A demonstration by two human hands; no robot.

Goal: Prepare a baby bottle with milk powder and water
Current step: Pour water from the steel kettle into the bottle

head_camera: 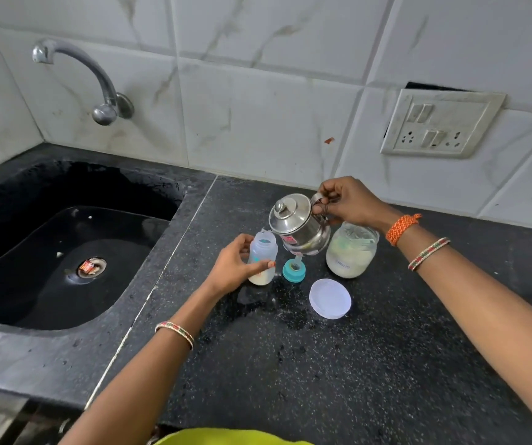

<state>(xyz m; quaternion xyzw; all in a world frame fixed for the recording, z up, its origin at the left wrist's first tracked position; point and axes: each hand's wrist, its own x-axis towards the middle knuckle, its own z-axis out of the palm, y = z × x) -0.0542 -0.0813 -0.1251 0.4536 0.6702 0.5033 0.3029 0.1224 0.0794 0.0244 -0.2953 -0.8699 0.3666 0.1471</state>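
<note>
Right now the right hand (349, 200) is curled round the handle of a lidded steel pot (298, 224), tipped leftward so its spout end sits just over the mouth of the baby bottle (262, 261). The left hand (234, 268) grips that bottle from its left side, thumb across the front, keeping it upright on the black speckled worktop (354, 364); a pale milky layer sits in the bottle's base. A red sticker shows on the pot's side, its print too small to read. Just right of the bottle lies the teal nipple ring (294, 272), and beside that stands an open jar of milk powder (351, 252) with faint blue lettering I can't make out. Nearer the camera, a white lid (330, 298) lies flat on the worktop. Off to the left, the dark sink (162, 239) holds a red scrap at its drain, a curved tap (97, 78) above it, and a switch plate (437, 123) is set in the tiled wall.
</note>
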